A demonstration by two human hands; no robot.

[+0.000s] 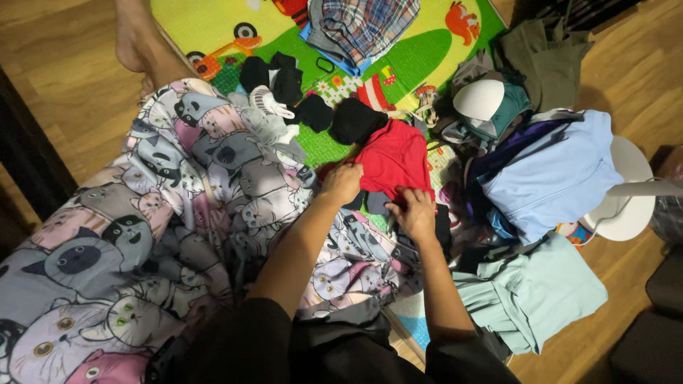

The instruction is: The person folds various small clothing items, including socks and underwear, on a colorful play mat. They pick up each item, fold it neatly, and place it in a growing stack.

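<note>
Hands on the cloth: the left hand (342, 182) pinches the near left edge of a bright red soft fabric garment (393, 158), while the right hand (414, 212) presses its lower hem, both closed on the cloth, a little apart, likely to keep it flat. The red piece lies spread on the colourful foam play mat (213, 25), over dark items, just right of the cat-print blanket (142, 227) covering the lap. It looks matte, creased, thin. A pale blue hooded top (558, 174) and mint green folded cloth (533, 295) lie to the right, black socks (281, 75) beyond.
</note>
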